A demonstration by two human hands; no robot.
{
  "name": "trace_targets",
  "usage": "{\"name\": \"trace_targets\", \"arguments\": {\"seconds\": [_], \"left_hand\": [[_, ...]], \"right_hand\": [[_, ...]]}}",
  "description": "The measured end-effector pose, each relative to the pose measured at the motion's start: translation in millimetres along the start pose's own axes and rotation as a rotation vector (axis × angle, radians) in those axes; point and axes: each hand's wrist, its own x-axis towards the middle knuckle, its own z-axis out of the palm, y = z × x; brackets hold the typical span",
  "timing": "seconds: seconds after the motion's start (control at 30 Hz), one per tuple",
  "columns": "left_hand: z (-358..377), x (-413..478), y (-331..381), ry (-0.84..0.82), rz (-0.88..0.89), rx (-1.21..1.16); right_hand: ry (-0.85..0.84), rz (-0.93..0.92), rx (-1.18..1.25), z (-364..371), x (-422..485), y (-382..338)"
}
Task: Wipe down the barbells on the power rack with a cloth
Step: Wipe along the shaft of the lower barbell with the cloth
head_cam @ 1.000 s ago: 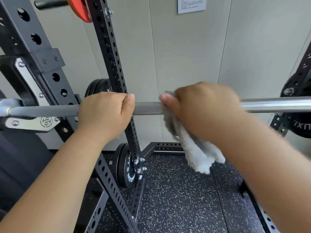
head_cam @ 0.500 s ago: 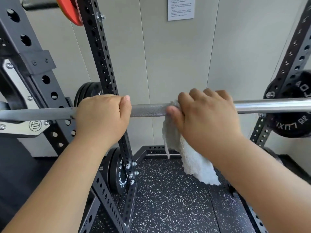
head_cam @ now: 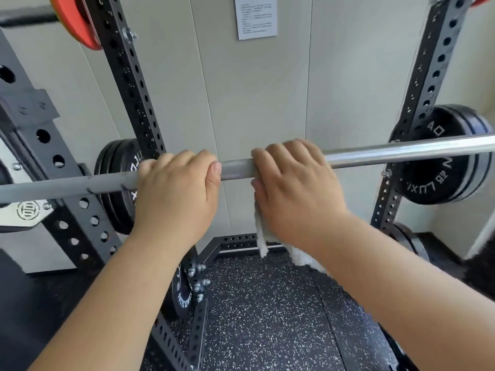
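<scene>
A steel barbell [head_cam: 401,151] runs across the view at chest height, resting on the black power rack [head_cam: 126,76]. My left hand [head_cam: 176,194] grips the bar left of centre, fingers wrapped over it. Just to its right, my right hand [head_cam: 297,191] grips the bar with a white cloth [head_cam: 261,236] wrapped under the palm; the cloth's loose end hangs down below the hand. A short knurled stretch of bar shows between the two hands.
Black weight plates hang on the rack's pegs at left [head_cam: 117,183] and right [head_cam: 442,162]. A red plate [head_cam: 77,20] sits on an upper bar at top left. Speckled rubber flooring [head_cam: 267,317] lies below, and a grey wall with a paper notice [head_cam: 255,17] stands behind.
My right hand with the cloth has slid leftward along the bar toward my left hand. The left hand has kept its grip. The view has shifted right, showing the right upright.
</scene>
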Motion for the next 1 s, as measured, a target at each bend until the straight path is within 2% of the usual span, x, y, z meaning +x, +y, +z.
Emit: {"name": "trace_targets", "arguments": {"seconds": [0.07, 0.23, 0.33, 0.4, 0.5, 0.63, 0.73, 0.87, 0.93, 1.0], "left_hand": [[-1.6, 0.4, -0.3, -0.015, -0.008, -0.015], [-7.0, 5.6, 10.7, -0.065, -0.070, 0.011], [-3.7, 12.5, 33.8, -0.057, -0.084, 0.021], [0.9, 17.6, 59.0, -0.054, -0.053, 0.025], [7.1, 23.7, 83.5, -0.016, -0.026, 0.027], [11.8, 24.1, 81.1, 0.025, -0.014, 0.011], [13.4, 26.5, 86.9, 0.044, -0.071, 0.050], [14.9, 33.8, 105.6, -0.026, -0.108, 0.116], [15.7, 36.2, 113.2, -0.043, -0.058, 0.117], [15.7, 37.5, 115.3, -0.037, -0.025, 0.099]], "right_hand": [[0.041, -0.029, 0.029, 0.3, 5.3, 8.7], [-0.038, 0.128, -0.017, -16.2, 3.2, 80.9], [-0.015, 0.183, -0.046, -17.0, -1.6, 85.5], [0.019, 0.128, -0.040, -9.5, -3.1, 68.8], [0.069, -0.067, -0.005, -2.7, -9.7, 58.4], [0.006, 0.076, 0.052, -13.0, -8.6, 110.4], [0.061, 0.131, 0.008, -14.2, -22.4, 117.9], [0.092, 0.045, -0.028, -4.9, -35.6, 103.0], [0.087, 0.008, 0.015, -8.7, -29.7, 119.0], [0.054, 0.056, 0.043, -15.3, -27.4, 144.3]]}}
